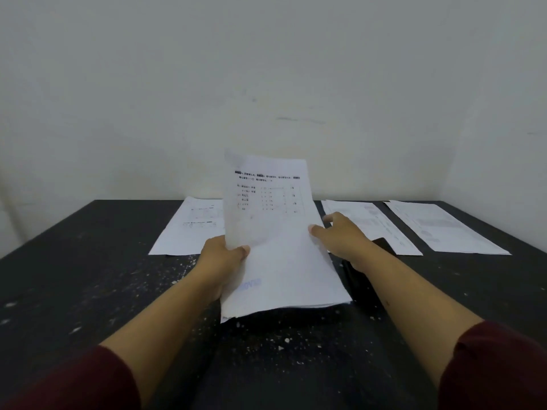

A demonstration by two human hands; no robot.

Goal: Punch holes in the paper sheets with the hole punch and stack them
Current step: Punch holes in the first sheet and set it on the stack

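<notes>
Head view: paper sheet [275, 232] is pinched at its 9 o'clock edge by left hand [220, 257], thumb on top, fingers curled underneath. Right hand [340, 235] grips its 3 o'clock edge w/ thumb. Hole punch [364, 279] is partly hidden under right wrist, on table [88, 276] at 3 o'clock of sheet.

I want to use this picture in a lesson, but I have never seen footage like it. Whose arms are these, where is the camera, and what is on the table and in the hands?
There is no machine here. The one picture comes from a camera worn on a person's head, looking forward and down, so the two arms are that person's own. The left hand and right hand hold a bundle of printed paper sheets by its side edges, lifted above a dark table. Three more lots of paper lie at the far edge: one on the left, two on the right. A dark object lies under the right forearm, possibly the hole punch. White flecks dot the table.
</notes>
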